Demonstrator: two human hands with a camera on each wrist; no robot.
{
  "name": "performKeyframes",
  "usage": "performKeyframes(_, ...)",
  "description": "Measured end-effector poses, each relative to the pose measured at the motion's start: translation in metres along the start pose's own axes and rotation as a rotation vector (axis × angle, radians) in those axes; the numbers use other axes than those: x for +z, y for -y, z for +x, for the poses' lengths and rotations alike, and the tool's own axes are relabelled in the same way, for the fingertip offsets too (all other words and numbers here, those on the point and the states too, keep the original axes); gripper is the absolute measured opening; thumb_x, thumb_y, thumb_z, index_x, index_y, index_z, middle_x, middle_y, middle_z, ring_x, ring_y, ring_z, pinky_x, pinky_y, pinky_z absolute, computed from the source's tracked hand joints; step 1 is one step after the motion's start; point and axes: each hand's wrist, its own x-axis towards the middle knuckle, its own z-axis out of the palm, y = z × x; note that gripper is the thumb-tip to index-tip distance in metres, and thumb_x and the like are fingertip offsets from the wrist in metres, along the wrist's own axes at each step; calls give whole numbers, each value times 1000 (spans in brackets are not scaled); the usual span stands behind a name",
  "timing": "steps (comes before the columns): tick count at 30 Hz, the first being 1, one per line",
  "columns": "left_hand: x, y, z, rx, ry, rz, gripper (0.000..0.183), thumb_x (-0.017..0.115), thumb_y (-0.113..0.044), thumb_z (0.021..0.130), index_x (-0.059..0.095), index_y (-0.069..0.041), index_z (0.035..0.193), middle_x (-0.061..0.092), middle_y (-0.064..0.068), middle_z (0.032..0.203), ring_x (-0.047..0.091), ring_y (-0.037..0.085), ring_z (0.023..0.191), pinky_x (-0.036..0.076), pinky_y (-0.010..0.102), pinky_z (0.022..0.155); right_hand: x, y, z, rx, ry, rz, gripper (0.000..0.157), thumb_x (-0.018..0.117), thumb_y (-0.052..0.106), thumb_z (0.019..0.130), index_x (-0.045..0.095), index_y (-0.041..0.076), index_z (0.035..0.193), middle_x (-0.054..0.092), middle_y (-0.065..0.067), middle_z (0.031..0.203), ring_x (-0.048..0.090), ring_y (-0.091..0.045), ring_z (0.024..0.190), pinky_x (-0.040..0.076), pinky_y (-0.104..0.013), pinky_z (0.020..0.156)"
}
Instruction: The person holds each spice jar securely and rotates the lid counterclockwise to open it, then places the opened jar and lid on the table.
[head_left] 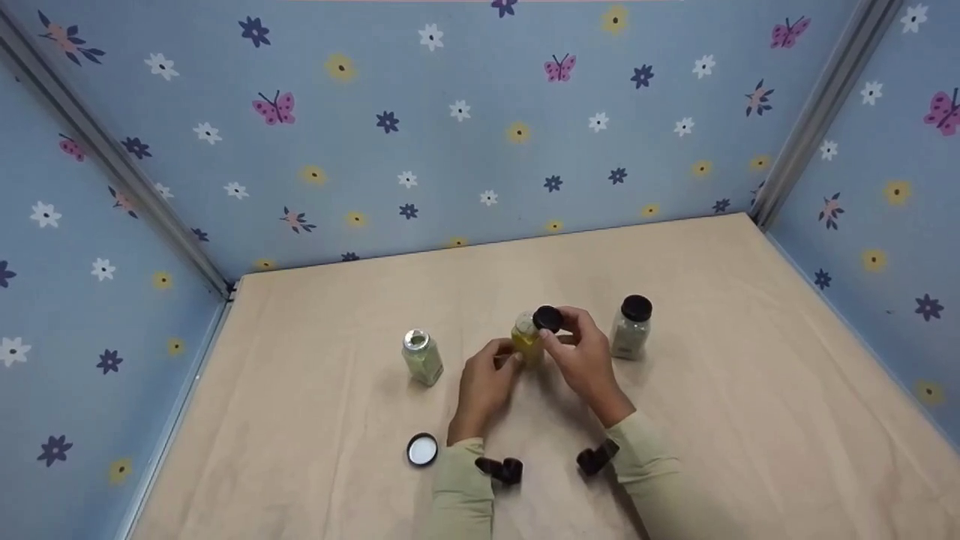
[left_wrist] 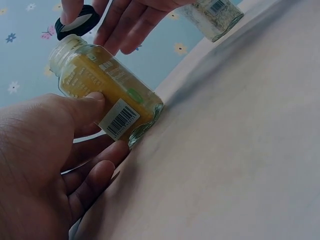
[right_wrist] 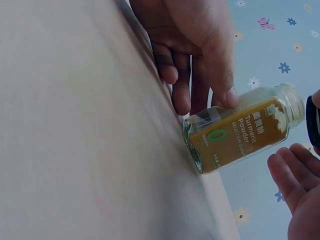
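Note:
My left hand (head_left: 484, 384) grips a glass jar of yellow turmeric powder (right_wrist: 242, 131) low on its sides, thumb beside the barcode label. The jar stands upright on the table, its threaded mouth uncapped. Just off that mouth, my right hand (head_left: 586, 360) pinches a black screw lid (head_left: 547, 319) between thumb and fingers. In the left wrist view the lid (left_wrist: 78, 22) is tilted, its pale inside partly showing, while the other right-hand fingers (left_wrist: 131, 25) spread beside the jar.
An uncapped jar with pale green contents (head_left: 423, 358) stands at the left. Nearer the front, a black-rimmed lid (head_left: 422, 450) lies with its white inside up. A black-capped jar (head_left: 631, 328) stands right of my right hand. Flower-patterned panels (head_left: 480, 135) border the cloth-covered table (head_left: 750, 360).

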Motion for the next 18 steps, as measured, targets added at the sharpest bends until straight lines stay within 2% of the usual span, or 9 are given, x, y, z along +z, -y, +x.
performKeyframes(5, 0, -1, -2, -15, 5, -4, 25, 65, -26, 99, 68, -20, 123, 70, -5, 116, 64, 13, 105, 51, 39, 94, -3, 3, -4, 12, -24, 28, 33, 71, -5, 88, 58, -13, 117, 66, -23, 109, 65, -34, 102, 54, -51, 85)
performKeyframes(14, 1, -1, 2, -27, 8, -6, 26, 66, -26, 98, 68, -19, 123, 70, -5, 116, 65, 11, 103, 51, 38, 93, -7, 10, -10, 60, -76, 20, 31, 70, -4, 88, 56, -12, 115, 62, -20, 111, 62, -28, 101, 53, -41, 86)
performKeyframes(18, 1, 0, 2, -30, 13, -12, 26, 66, -27, 98, 68, -20, 123, 70, -4, 117, 65, 12, 104, 51, 38, 94, -7, -8, -10, 58, -83, 19, 33, 73, -4, 86, 56, -10, 115, 62, -19, 113, 63, -27, 99, 53, -39, 84)
